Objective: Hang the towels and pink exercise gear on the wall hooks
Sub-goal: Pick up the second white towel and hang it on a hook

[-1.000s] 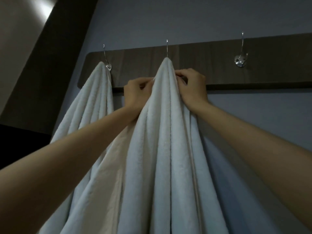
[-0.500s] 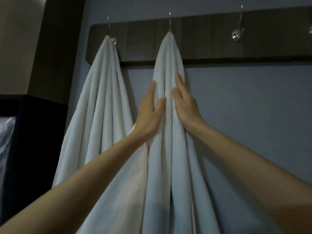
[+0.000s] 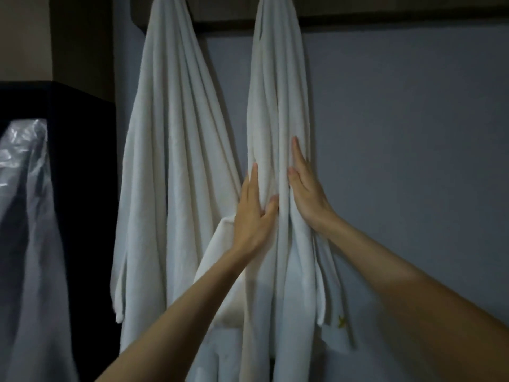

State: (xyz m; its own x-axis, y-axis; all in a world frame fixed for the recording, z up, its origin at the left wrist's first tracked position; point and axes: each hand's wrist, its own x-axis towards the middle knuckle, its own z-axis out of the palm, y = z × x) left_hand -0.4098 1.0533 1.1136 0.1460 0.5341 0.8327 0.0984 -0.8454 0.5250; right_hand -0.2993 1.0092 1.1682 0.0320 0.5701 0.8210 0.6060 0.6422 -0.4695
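Observation:
Two white towels hang side by side down the grey wall from a dark wooden hook board (image 3: 385, 12) at the top edge; the hooks are out of frame. The left towel (image 3: 170, 133) hangs free. On the right towel (image 3: 275, 92), my left hand (image 3: 254, 213) lies flat against the left folds, with its thumb tucked into a crease. My right hand (image 3: 305, 188) lies flat on the right folds, fingers straight and pointing up. Neither hand grips the cloth. No pink gear is visible.
A dark cabinet or panel (image 3: 82, 161) stands at the left, with a clear plastic cover (image 3: 24, 216) draped in front of it. Bare grey wall (image 3: 413, 133) stretches to the right of the towels.
Both hands let go of the top of the right towel at the hook and slid down its folds with flat open palms. The view has dropped, so the hooks are out of frame.

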